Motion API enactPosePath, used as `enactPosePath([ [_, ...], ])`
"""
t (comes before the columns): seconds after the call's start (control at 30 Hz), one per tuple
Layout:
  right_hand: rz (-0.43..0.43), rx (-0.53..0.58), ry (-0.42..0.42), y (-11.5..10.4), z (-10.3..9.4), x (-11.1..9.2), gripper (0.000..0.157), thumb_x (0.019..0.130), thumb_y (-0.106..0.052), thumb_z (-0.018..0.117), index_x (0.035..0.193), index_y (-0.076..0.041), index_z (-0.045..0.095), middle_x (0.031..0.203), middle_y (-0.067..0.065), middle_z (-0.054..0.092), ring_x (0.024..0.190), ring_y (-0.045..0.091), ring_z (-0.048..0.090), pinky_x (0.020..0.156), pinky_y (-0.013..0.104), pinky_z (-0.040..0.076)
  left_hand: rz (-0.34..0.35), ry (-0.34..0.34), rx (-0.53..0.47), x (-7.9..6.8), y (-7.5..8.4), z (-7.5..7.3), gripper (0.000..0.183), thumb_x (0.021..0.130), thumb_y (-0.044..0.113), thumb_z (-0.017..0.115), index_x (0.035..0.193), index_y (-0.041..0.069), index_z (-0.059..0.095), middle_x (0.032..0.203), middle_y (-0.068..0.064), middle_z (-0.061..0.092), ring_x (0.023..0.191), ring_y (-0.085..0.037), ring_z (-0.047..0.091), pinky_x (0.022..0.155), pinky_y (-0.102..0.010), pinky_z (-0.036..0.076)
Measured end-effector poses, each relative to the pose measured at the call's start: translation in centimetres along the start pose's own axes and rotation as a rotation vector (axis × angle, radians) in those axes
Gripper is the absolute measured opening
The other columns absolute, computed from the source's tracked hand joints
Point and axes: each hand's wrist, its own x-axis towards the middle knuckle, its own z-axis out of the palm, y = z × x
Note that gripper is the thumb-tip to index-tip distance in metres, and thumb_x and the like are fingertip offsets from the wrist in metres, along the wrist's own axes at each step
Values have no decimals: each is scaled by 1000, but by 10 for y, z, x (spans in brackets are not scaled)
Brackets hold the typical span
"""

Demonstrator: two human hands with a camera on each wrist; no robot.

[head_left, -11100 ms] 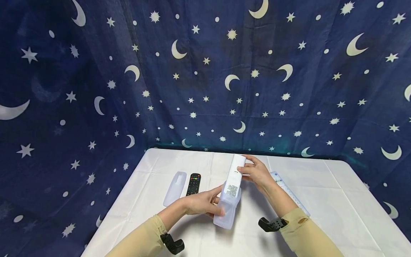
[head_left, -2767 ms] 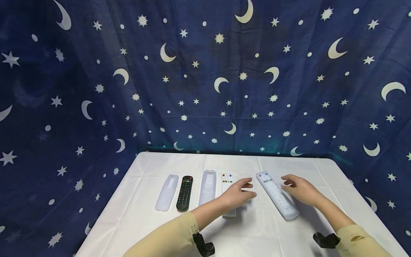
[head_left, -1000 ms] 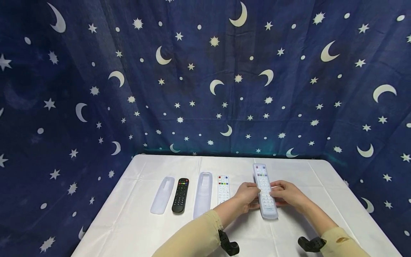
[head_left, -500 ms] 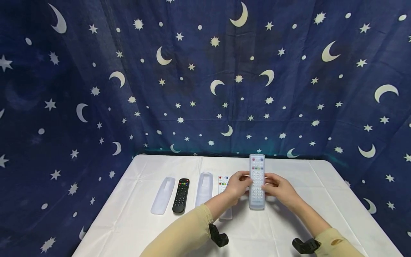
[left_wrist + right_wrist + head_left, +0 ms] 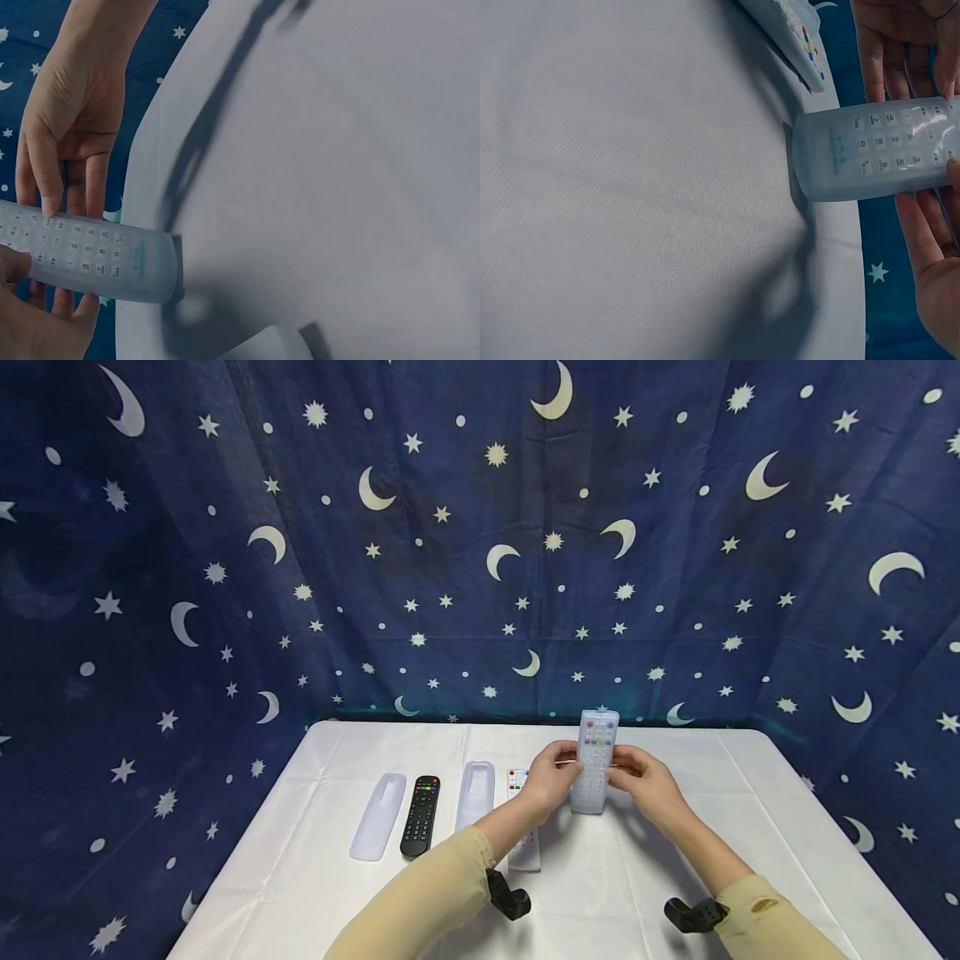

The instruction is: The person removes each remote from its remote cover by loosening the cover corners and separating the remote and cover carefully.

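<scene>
A white remote control in a translucent sleeve [image 5: 592, 777] stands tilted up, buttons toward me, over the far middle of the table. My left hand [image 5: 551, 781] pinches its left edge, thumb in front and fingers behind. On the opposite edge, my right hand [image 5: 651, 787] holds it the same way. Both wrist views show the sleeved remote [image 5: 124, 262] between the two hands, its lower end close over the cloth. A bare white remote control [image 5: 525, 853] lies left of it, partly hidden by my left hand and forearm.
Left of the hands, an unfilled translucent sleeve [image 5: 476, 793] lies partly behind my left forearm. Further left are a black remote control [image 5: 421, 817] and another translucent sleeve [image 5: 378, 818]. A starry dark-blue curtain [image 5: 450, 568] hangs behind the white-covered table [image 5: 300, 877].
Earlier, the hands worked a white remote and a sleeve together. Later a sleeved remote lay at right, hands apart. Both hands have since gripped it, tilted it up and moved it left and away.
</scene>
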Motion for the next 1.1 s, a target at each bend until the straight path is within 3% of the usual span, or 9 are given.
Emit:
enactPosePath([
  [0.67, -24, -2, 12, -3, 1, 1, 46, 99, -8, 68, 140, 8, 52, 128, 27, 61, 103, 11, 62, 86, 23, 55, 22, -12, 27, 0, -4, -2, 31, 100, 10, 63, 131, 9, 64, 121, -2, 66, 112, -18, 61, 97, -39, 52],
  [0.93, -79, -54, -11, -3, 0, -5, 40, 101, -8, 65, 136, 7, 53, 123, 24, 63, 109, 26, 63, 86, 29, 58, 9, -39, 16, -5, -2, -5, 27, 99, 10, 65, 126, 7, 66, 116, 0, 67, 109, -16, 62, 96, -37, 53],
  [1.1, -131, -127, -6, 0, -1, -11, 33, 99, -8, 68, 128, 4, 58, 118, 18, 66, 107, 22, 63, 86, 26, 55, -61, -73, -73, -10, 1, -9, 28, 97, 12, 62, 123, 4, 68, 117, -4, 68, 113, -21, 63, 101, -43, 51],
])
